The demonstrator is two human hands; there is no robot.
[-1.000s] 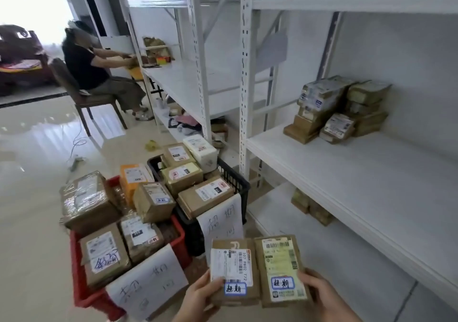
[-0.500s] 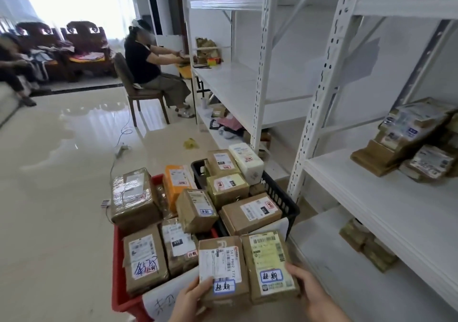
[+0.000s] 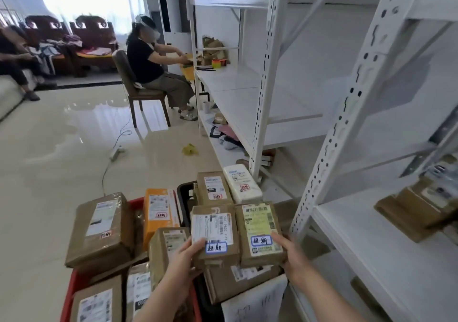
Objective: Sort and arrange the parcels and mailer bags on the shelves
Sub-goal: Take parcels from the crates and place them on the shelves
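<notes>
I hold two small brown parcels side by side above the crates. My left hand grips the left parcel, which has a white label and a blue-edged sticker. My right hand grips the right parcel, which bears a yellowish label and a similar sticker. Below them a red crate and a black crate are full of several brown parcels, an orange box and a white box. At my right stands the white shelf with a stack of brown parcels.
A second white shelf unit runs along the wall further back, with bags on its lower level. A person sits on a chair at its far end. A cable and power strip lie on the glossy floor. Paper signs hang on the crates.
My view has swung left and come closer to the crates. The two parcels in my hands have risen slightly and sit over the black crate. The shelf stack has slid to the right edge.
</notes>
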